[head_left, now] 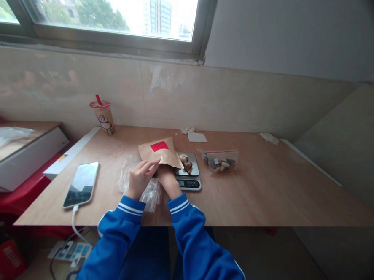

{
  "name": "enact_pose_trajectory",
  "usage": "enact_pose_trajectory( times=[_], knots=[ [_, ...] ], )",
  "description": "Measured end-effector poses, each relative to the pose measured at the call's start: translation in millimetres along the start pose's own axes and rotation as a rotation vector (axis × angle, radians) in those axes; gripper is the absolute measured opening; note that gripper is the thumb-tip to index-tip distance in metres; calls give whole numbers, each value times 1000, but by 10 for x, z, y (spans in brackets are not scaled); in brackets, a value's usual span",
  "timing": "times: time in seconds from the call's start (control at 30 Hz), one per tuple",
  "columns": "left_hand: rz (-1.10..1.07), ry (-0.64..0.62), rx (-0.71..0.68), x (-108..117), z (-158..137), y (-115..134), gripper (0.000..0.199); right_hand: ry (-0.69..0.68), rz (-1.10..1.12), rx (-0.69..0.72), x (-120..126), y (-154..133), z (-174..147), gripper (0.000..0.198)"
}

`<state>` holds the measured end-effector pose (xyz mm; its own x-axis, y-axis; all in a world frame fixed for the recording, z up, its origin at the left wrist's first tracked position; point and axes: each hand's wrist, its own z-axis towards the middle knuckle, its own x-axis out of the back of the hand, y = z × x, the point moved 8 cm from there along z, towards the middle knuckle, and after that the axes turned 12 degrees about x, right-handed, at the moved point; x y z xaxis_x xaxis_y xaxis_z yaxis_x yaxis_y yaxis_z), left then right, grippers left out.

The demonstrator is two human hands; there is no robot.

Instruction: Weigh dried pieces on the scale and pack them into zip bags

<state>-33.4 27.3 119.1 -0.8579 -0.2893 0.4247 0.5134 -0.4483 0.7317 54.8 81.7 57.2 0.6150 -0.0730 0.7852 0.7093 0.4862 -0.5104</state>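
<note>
A brown paper bag (172, 158) with a red label lies tilted over the left part of a digital kitchen scale (194, 160). My left hand (140, 178) pinches the bag's near edge at its opening. Into that opening reaches my right hand (168, 178), its fingers hidden by the paper. Pale and brown dried pieces (186, 163), perhaps mushrooms, rest on the scale's plate beside the bag. Clear plastic bags (152, 195) lie crumpled under and beside my hands. To the right of the scale is a zip bag (221, 161) with dark and pale dried pieces inside.
A phone (81, 184) on a charging cable lies at the left of the wooden table (266, 194). At the back left stands a drink cup (105, 117) with a red straw. A white card (197, 137) and crumpled tissues (269, 138) lie near the wall.
</note>
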Motion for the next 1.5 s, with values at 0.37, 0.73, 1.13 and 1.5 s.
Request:
enact_pose_trajectory(
  times=[0.37,0.73,1.13,1.5],
  knots=[
    [51,12,-80,-4,83,61,25,287,169,12,299,-19,-33,29],
    [100,6,-27,-50,208,-2,29,583,266,38,626,-285,-551,31],
    [138,14,-2,142,502,-189,29,696,232,-30,944,345,-995,19],
    [121,-27,5,242,541,-267,30,696,130,-105,941,453,-913,36]
  ],
)
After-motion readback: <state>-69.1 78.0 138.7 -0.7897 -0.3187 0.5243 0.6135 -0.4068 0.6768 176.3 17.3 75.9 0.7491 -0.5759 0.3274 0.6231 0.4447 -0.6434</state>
